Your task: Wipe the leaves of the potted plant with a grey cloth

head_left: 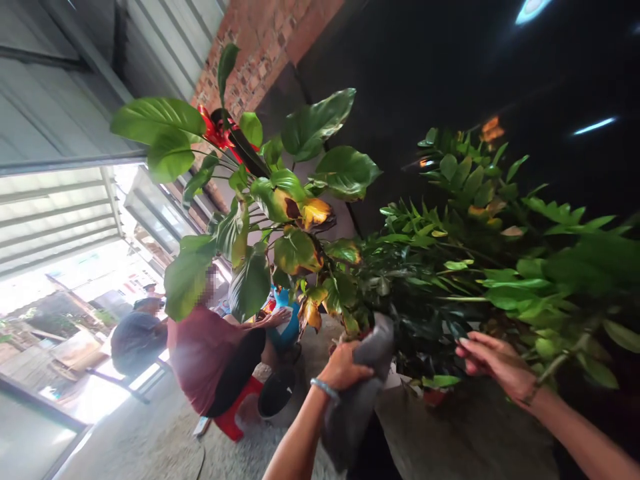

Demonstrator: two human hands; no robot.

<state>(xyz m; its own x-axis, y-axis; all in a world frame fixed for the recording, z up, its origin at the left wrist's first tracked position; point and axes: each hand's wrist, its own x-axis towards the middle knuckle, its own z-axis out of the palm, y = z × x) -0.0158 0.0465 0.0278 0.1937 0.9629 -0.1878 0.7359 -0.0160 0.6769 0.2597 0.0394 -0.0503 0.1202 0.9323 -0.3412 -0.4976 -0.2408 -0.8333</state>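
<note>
My left hand (345, 365), with a bracelet at the wrist, is closed on a grey cloth (357, 413) that hangs down below it. To the right, my right hand (497, 363) pinches a small dark green leaf (456, 331) between thumb and fingers. That leaf is at the lower edge of a dense green plant (530, 287) with many small leaves. Above and left of my left hand rises a tall plant with broad leaves (343, 172), some of them yellow and brown at the edges. A red ribbon (216, 128) is tied near its top.
A person in a red shirt (213, 353) sits on a red stool (237, 407) at left, beside a dark bucket (277, 395). Another person (139, 339) sits farther off. A glossy black surface (425, 67) stands behind the plants.
</note>
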